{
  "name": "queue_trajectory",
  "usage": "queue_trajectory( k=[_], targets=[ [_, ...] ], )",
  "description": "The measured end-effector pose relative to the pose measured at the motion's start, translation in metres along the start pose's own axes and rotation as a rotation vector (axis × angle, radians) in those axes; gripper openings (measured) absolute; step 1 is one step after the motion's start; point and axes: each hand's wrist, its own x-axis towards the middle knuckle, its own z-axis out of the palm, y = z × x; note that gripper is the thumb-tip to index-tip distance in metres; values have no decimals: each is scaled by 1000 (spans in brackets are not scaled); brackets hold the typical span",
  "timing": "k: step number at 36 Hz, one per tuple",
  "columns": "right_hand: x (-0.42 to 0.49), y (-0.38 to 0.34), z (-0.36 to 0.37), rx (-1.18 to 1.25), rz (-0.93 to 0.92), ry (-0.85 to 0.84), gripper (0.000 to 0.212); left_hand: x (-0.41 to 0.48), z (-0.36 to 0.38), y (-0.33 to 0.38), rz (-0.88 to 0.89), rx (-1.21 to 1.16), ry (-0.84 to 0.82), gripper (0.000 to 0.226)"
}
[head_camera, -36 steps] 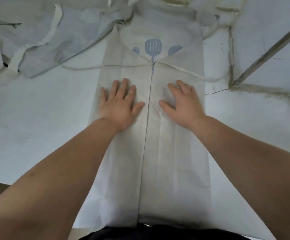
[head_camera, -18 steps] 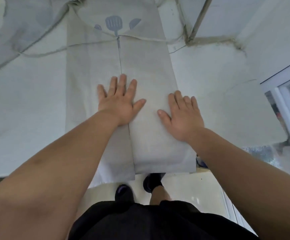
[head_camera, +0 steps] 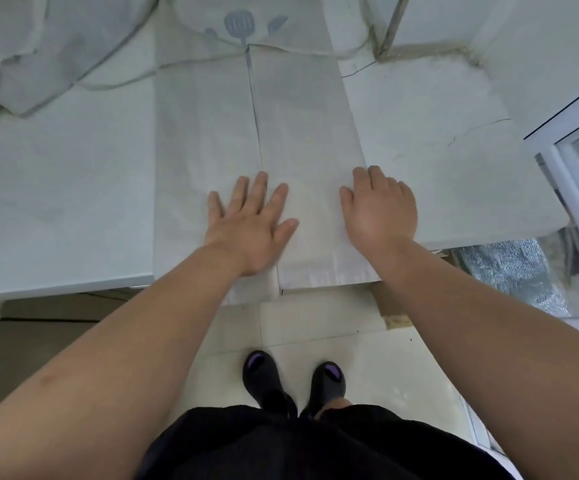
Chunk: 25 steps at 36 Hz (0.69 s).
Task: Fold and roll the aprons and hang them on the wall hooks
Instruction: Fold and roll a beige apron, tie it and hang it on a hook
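Pressing down on the folded apron (head_camera: 291, 133), both hands work the near end of it. The apron lies in a long narrow strip on the white bench (head_camera: 63, 209), running from twelve o'clock straight down to six. Its two side flaps are turned in and meet along a dark seam down the middle. Up at twelve o'clock the bib shows, with a blue spatula print (head_camera: 239, 26) peeking out above the flaps. The near hem reaches the bench's front edge, and the left flap hangs a little over it.

Now the left hand (head_camera: 250, 223): palm flat, fingers spread wide, laid right across the seam with the fingertips pointing to twelve. Over at its three o'clock sits the right hand (head_camera: 379, 209), palm down on the apron's right-hand edge, half on the cloth and half on the bench. Its fingers look bent at the knuckles and the tips are hidden, so I cannot tell whether they press flat or catch the edge. The two hands are apart, with a bare band of apron between the thumbs.

Away at ten to eleven o'clock a heap of more aprons (head_camera: 56, 46) lies crumpled on the bench, and a thin tie cord (head_camera: 118, 81) trails from it to the folded apron's upper left side. At three o'clock a white window frame (head_camera: 565, 133) stands beyond the bench end. Down at six o'clock, a pair of dark shoes (head_camera: 263, 375) stand on the pale floor tiles (head_camera: 315, 323) below the bench edge.
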Motion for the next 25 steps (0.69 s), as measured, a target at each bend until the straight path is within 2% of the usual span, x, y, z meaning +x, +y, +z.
queue_trajectory(
  k=[6, 8, 13, 16, 20, 22, 25],
  targets=[
    [-31, 10, 3, -38, -122, -302, 69, 17, -8, -4, -28, 34, 4, 63],
    [-34, 20, 3, -70, -129, -319, 69, 18, -8, -4, -34, 37, 4, 63],
    [-31, 32, -2, -112, -2, -341, 65, 9, -6, 2, -98, 45, 25, 66],
    [-35, 30, -7, 1, 95, -263, 60, -8, -5, 6, -139, -54, 125, 65],
    [-36, 22, -20, 123, 68, -177, 42, -38, -6, -2, -296, -240, 350, 52],
    [-34, 19, -27, 285, 160, -193, 39, -51, -6, -11, -449, -327, 396, 48],
    [-28, 18, -38, 515, 304, -266, 46, -72, -5, -26, -709, -542, 383, 46]
  ],
)
